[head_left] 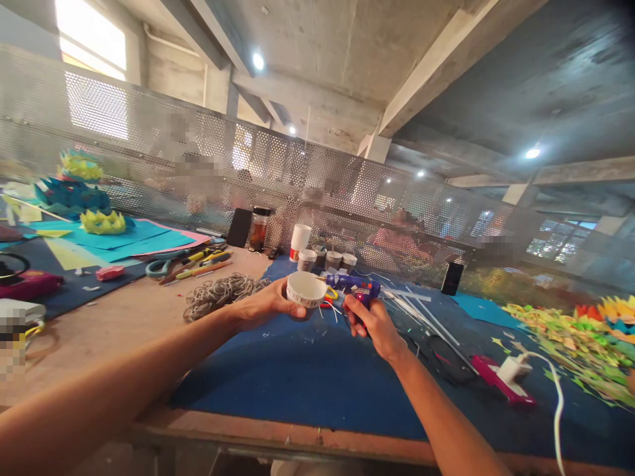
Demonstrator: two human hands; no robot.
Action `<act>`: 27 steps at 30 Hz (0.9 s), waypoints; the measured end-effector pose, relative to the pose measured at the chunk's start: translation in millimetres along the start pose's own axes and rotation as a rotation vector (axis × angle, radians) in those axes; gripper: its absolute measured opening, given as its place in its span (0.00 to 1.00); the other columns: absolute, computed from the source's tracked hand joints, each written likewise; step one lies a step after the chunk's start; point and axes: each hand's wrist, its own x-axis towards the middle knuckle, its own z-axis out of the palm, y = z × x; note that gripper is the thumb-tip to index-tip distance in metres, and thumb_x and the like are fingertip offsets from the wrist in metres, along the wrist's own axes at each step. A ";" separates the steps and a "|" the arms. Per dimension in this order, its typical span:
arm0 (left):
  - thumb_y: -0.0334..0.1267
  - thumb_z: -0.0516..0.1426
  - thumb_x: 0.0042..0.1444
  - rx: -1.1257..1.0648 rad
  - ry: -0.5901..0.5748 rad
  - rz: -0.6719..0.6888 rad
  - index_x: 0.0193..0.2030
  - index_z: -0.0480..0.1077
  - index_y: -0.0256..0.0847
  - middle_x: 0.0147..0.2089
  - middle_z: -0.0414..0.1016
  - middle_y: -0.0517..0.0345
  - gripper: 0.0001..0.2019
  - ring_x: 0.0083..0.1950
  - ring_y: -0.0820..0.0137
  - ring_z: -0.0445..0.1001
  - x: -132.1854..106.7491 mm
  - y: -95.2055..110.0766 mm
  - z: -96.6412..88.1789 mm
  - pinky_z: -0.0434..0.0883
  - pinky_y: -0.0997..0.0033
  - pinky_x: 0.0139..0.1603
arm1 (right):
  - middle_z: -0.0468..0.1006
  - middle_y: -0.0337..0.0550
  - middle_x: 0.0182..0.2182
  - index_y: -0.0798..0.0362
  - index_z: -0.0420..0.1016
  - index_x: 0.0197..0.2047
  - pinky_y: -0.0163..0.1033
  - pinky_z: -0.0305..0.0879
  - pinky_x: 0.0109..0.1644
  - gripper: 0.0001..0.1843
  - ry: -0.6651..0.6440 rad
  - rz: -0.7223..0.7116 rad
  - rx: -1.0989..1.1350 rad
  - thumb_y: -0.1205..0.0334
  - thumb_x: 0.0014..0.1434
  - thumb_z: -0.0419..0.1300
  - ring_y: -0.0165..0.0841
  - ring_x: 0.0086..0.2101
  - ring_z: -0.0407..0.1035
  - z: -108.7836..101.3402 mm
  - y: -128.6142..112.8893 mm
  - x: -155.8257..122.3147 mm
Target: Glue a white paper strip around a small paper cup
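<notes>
Held in my left hand is a white paper cup, its mouth tilted up toward me and a row of dark print around the side. The thumb presses on the front of the cup and the fingers wrap around its far side. My right hand is closed around the handle of a blue glue gun, whose nozzle points left at the cup's right side. Whether the nozzle touches the cup I cannot tell. A yellow-and-red loop, perhaps a scissors handle, shows just behind the nozzle.
Grey cord lies bundled left of the cup. Several paper cups stand behind. Pliers and other tools lie back left. A pink power strip with a white plug is at right, near piled paper cutouts. Mesh borders the table.
</notes>
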 end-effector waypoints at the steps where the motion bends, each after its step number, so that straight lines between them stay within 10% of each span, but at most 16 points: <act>1: 0.43 0.73 0.44 0.006 0.004 -0.003 0.58 0.73 0.35 0.40 0.80 0.50 0.34 0.42 0.63 0.75 0.1 -0.2 -0.2 0.68 0.67 0.44 | 0.67 0.33 0.21 0.53 0.73 0.30 0.34 0.66 0.24 0.23 0.000 -0.004 -0.014 0.41 0.63 0.63 0.23 0.16 0.55 -0.5 0.5 0.0; 27: 0.37 0.73 0.44 -0.020 0.020 -0.029 0.59 0.71 0.36 0.40 0.78 0.55 0.34 0.41 0.67 0.73 -0.1 2.2 -0.1 0.66 0.70 0.45 | 0.65 0.32 0.20 0.53 0.72 0.30 0.34 0.64 0.23 0.23 -0.010 0.001 -0.098 0.41 0.64 0.61 0.23 0.16 0.55 -4.9 -2.0 -1.6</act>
